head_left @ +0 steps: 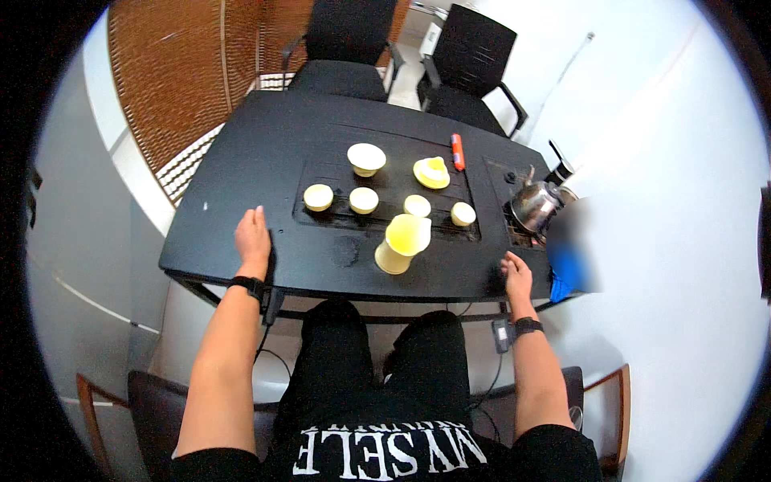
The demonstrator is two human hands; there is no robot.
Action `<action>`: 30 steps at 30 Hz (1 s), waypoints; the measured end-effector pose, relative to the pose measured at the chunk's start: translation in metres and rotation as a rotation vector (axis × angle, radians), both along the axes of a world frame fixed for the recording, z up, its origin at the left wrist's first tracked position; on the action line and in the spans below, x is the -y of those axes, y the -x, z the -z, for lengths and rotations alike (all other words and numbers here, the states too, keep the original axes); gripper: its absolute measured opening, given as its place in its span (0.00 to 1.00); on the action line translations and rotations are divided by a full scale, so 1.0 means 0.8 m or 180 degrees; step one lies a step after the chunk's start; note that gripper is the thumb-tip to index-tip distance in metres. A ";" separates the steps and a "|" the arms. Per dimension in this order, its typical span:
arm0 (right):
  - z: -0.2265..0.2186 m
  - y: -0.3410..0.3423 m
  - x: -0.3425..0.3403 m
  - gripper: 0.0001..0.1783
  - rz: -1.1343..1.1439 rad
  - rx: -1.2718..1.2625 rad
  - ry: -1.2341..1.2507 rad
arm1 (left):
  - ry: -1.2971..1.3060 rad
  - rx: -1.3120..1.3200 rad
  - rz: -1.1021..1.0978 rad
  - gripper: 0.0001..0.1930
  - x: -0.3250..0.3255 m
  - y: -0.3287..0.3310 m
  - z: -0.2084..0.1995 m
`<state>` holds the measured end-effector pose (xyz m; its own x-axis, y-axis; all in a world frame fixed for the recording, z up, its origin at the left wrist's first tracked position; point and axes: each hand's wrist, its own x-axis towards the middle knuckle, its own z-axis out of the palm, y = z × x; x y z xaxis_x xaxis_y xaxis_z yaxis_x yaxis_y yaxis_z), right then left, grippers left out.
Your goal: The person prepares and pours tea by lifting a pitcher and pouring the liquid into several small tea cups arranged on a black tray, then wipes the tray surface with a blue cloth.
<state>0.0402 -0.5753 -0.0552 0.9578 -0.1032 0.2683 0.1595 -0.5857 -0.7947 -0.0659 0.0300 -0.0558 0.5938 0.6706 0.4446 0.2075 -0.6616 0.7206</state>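
While the left hand [253,236], half-curled, rests empty at the table [241,161], the right hand [518,277] does likewise.

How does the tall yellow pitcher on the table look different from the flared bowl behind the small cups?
The pitcher is tall, while the bowl is low and wide-mouthed. The pitcher's rim draws out into a pouring lip; the bowl's looks evenly round. The pitcher stands nearer the person, the bowl farther back on the black table. Both are pale and open-topped.
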 end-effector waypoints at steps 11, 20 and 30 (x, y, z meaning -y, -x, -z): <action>-0.064 -0.019 -0.166 0.31 0.0347 -0.0501 -0.0024 | 0.0036 -0.0266 0.0005 0.20 -0.007 0.001 -0.005; -0.022 -0.101 -0.153 0.47 0.0047 -0.0248 0.0515 | 0.0169 -0.0426 0.0143 0.10 -0.002 -0.008 -0.004; -0.047 -0.090 -0.194 0.40 0.0119 -0.0192 0.0714 | 0.0097 0.0131 0.0101 0.11 0.002 -0.003 -0.015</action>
